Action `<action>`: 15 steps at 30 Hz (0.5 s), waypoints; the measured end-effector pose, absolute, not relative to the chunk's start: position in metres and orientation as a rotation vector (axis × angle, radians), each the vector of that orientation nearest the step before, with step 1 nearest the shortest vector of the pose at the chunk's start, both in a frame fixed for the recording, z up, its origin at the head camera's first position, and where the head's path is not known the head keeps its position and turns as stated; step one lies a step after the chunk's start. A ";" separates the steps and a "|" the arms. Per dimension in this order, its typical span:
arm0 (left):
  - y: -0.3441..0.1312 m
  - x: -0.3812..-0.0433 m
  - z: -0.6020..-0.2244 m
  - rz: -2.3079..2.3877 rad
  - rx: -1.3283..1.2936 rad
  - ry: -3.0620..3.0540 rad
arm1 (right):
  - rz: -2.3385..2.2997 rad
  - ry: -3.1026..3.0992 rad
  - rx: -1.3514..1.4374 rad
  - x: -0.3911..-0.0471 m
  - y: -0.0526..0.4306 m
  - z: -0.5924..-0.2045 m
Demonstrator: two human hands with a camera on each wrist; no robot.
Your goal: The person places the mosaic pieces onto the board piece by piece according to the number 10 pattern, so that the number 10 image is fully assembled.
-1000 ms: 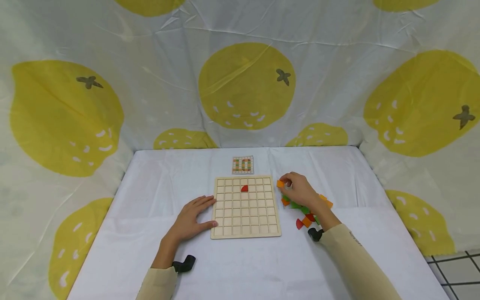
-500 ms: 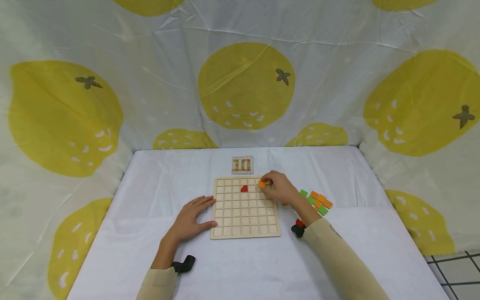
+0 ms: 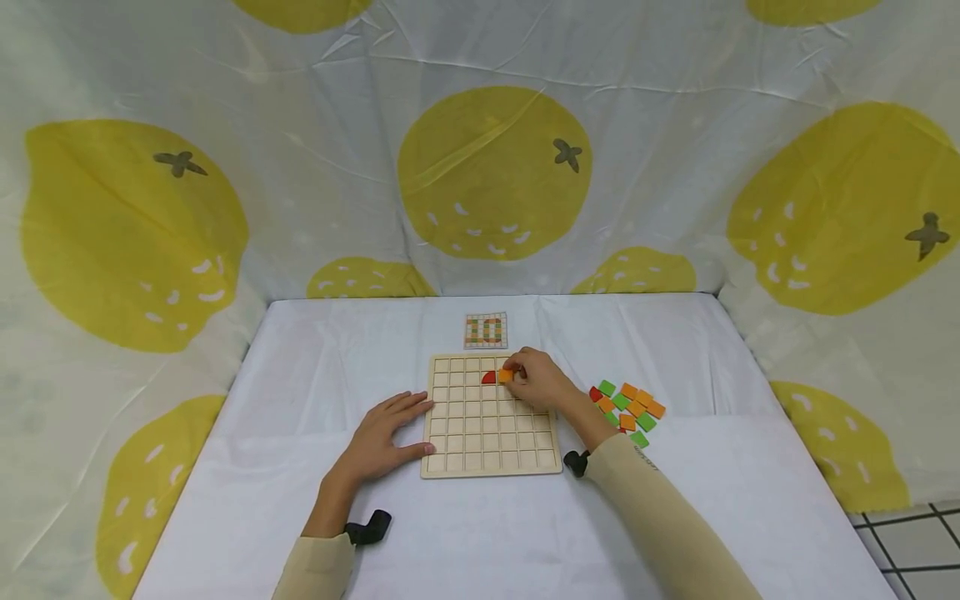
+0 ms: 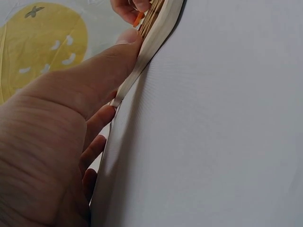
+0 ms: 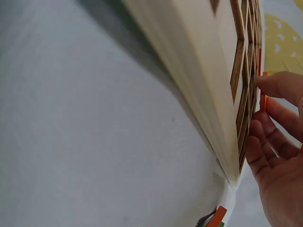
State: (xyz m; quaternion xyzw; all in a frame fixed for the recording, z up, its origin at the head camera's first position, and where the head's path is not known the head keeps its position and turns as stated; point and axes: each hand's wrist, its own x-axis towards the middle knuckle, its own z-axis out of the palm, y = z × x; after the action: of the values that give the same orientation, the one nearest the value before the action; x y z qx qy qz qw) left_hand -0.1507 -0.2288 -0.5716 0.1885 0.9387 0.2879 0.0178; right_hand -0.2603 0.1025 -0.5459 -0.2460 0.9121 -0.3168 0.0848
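Orange, probably light and stiff, the tile (image 3: 506, 376) is best pinched by its edges; the right hand (image 3: 542, 380) grips it over the board (image 3: 456, 427), far side, beside the red piece (image 3: 489, 377). The left hand (image 3: 382, 435), unclenched, touches the left edge.

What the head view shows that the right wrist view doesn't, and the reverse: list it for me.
Head only: the left grip at the board's left edge, and the pattern card.
Right wrist only: the right grip seen from its palm side.
Both: the right grip pinching an orange square, the board, some loose pieces and yellow fruit print.
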 end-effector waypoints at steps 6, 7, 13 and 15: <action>-0.229 -0.151 -0.571 0.905 0.585 2.915 | -0.919 2.734 -0.735 -0.262 0.102 -0.549; -0.229 -0.151 -0.571 0.907 0.586 2.915 | -0.917 2.735 -0.735 -0.262 0.102 -0.549; -0.229 -0.151 -0.572 0.923 0.590 2.915 | -0.901 2.721 -0.754 -0.263 0.102 -0.548; -0.229 -0.151 -0.572 0.925 0.589 2.916 | -0.897 2.719 -0.758 -0.263 0.102 -0.548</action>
State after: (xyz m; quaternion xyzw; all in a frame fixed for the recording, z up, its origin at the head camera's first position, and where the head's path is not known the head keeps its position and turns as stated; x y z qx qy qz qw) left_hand -0.1509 -0.2293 -0.5722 0.1889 0.9359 0.2969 0.0132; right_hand -0.2633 0.1016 -0.5479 -0.2548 0.9144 -0.3016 0.0897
